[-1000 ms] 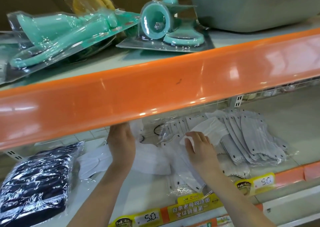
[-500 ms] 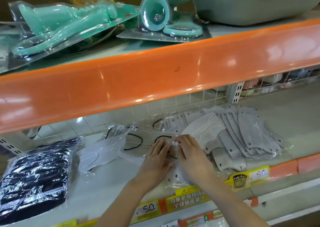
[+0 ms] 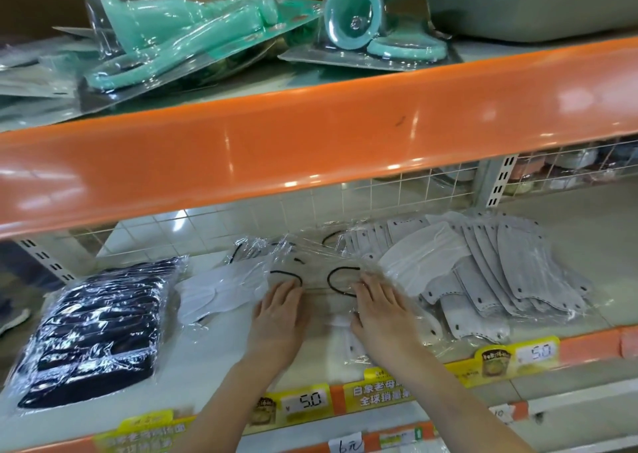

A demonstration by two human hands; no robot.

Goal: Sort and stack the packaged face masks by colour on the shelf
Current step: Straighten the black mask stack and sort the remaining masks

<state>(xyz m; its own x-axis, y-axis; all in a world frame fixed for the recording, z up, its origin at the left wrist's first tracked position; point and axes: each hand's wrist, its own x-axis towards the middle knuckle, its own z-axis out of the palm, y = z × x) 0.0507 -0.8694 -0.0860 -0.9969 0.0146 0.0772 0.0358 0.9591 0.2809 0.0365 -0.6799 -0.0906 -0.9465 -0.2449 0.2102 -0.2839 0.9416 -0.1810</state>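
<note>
Hands flat, left hand (image 3: 278, 309) and right hand (image 3: 378, 309) pressing the white pack (image 3: 321, 280) mid-shelf; light, limp, slippery film; lift by edges.

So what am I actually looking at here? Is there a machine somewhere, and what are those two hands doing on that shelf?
No machine here: a person wears a camera on the head, so you look forward and down at their own two bare hands. The left hand and the right hand both lie flat, fingers straight, pressing on a clear plastic packet of masks with black ear loops in the middle of the lower shelf. Neither has a curled grip on anything. Left of it lies a white mask packet, and further left a stack of dark packaged masks. To the right, grey masks are fanned out, with another white mask lying on them. Yellow price tags run along the shelf's front edge. The shelf above, behind the orange rail, holds teal plastic goods in blister packs.
</note>
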